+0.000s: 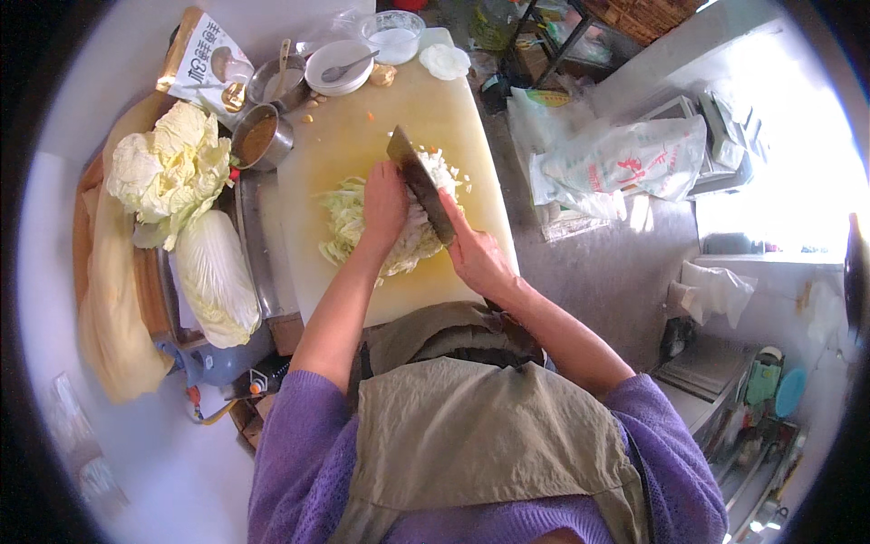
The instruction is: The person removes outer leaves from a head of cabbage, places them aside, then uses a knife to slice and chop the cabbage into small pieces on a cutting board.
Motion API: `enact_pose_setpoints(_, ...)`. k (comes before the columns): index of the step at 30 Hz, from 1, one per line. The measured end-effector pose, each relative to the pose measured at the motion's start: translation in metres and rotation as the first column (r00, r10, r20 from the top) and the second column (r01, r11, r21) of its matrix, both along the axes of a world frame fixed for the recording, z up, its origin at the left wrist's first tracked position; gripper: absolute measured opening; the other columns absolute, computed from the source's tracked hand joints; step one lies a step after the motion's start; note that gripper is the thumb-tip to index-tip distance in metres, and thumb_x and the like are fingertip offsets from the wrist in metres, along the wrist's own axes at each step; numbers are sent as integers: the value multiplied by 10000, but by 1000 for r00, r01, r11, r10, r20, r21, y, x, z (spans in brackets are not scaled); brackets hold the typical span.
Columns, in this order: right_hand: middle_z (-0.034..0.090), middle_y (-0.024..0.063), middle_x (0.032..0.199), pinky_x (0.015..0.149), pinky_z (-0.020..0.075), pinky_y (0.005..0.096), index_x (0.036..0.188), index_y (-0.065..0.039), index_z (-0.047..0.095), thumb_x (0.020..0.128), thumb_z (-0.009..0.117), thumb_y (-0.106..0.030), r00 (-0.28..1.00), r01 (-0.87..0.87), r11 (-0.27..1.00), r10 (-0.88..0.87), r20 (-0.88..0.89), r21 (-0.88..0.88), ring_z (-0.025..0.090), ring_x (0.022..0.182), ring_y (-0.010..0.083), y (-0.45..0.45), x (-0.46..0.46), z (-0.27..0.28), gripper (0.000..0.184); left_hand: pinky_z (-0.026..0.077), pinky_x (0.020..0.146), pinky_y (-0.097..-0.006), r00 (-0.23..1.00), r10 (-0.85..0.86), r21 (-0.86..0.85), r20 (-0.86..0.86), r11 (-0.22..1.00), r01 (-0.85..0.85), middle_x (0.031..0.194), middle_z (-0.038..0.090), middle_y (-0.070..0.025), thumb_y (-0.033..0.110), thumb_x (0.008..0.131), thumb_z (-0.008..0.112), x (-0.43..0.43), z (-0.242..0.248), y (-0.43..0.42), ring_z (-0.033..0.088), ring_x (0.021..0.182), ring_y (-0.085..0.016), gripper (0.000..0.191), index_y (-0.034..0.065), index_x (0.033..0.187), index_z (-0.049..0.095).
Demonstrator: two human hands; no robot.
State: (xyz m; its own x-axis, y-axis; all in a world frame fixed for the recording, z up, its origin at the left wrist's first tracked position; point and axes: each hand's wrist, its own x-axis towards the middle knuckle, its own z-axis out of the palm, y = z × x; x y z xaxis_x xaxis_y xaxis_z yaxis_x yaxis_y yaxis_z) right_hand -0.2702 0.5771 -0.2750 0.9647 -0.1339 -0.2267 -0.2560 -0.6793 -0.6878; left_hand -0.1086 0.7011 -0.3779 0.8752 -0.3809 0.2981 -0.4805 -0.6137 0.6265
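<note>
My right hand (479, 258) grips a cleaver (420, 180) at its near end, one finger stretched along the blade. The blade stands nearly on edge over a pile of cut napa cabbage (343, 221). Just left of the blade, my left hand (386, 204) is curled down on the cabbage, its fingertips hidden beneath it. Small white diced pieces (442, 170) lie right of the blade, some scattered loose. All of this rests on a thick yellowish cutting board (333, 146).
Left of the board are a whole napa cabbage (216, 279), a leafy cabbage head (170, 170) and a metal pot of brown seasoning (258, 139). A white bowl with a spoon (340, 64), a clear tub (391, 37) and ginger (383, 75) stand at the far end. Plastic bags (612, 160) lie right.
</note>
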Motion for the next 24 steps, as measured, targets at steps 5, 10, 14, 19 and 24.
enact_pose_setpoints(5, 641, 337, 840, 800, 506, 542, 1630, -231, 189, 935, 459, -51, 991, -36, 999, 36, 129, -4, 661, 780, 478, -10, 0, 23, 767, 473, 845, -500, 985, -9, 5, -175, 1000, 10, 1043, 597, -235, 40, 942, 481, -2, 10, 13, 587, 950, -439, 158, -4, 1086, 529)
enact_pose_setpoints(10, 646, 320, 826, 762, 499, 544, 1631, -210, 166, 936, 453, -45, 993, -69, 996, 73, -92, 49, 654, 754, 482, -22, -11, 71, 770, 476, 847, -490, 987, -94, -3, 133, 995, 95, 1028, 595, -222, 31, 910, 503, -4, 1, 13, 583, 962, -426, 206, 9, 1114, 528)
enact_pose_setpoints(14, 639, 323, 751, 744, 466, 611, 1629, -185, 150, 902, 493, -31, 996, -79, 996, 81, -42, 49, 647, 757, 512, -13, -7, 47, 819, 473, 841, -499, 988, -47, -48, 149, 997, 55, 1030, 590, -222, 5, 872, 516, -9, -10, 8, 575, 976, -420, 257, 4, 1128, 532)
enact_pose_setpoints(19, 638, 331, 783, 740, 474, 612, 1627, -238, 165, 899, 496, -28, 998, -38, 999, 37, 60, 13, 638, 750, 519, 3, -9, -4, 827, 475, 857, -497, 1000, 4, 21, -26, 1000, -4, 1072, 601, -235, 75, 912, 563, -3, 0, 10, 575, 1028, -426, 280, -2, 1180, 540)
enact_pose_setpoints(24, 647, 327, 800, 755, 479, 612, 1624, -263, 170, 906, 494, -29, 997, -21, 998, 17, 77, 57, 642, 769, 525, -11, -8, -9, 822, 397, 1072, -510, 912, -213, 22, -350, 972, 235, 1362, 522, -306, 390, 813, 774, -8, 24, 29, 479, 1299, -458, 811, -60, 1398, 437)
